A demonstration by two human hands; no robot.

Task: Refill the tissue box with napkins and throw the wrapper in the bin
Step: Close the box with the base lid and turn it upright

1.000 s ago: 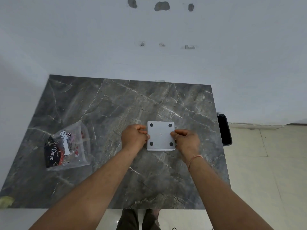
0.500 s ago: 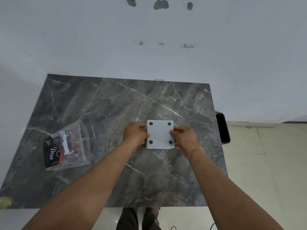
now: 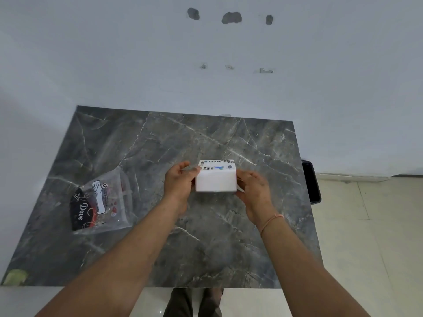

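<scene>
A white square tissue box [image 3: 216,180] is held between my two hands just above the dark marble table [image 3: 229,248], near its middle. Its plain side faces me and a stickered face reading "Dart" shows on top. My left hand [image 3: 179,180] grips the box's left side, fingers curled over its upper edge. My right hand [image 3: 253,188] presses the right side. A clear plastic napkin wrapper [image 3: 101,202] with black and red "Dove" print lies flat on the table's left part, well apart from both hands. It looks flat.
A black bin [image 3: 311,181] stands on the tiled floor just past the table's right edge. A white wall closes off the far side. A pale green smear [image 3: 14,276] marks the table's near left corner. My feet show below the near edge.
The box showed its underside with black feet before. Both hands have turned it, so a plain side and the stickered face show now.
</scene>
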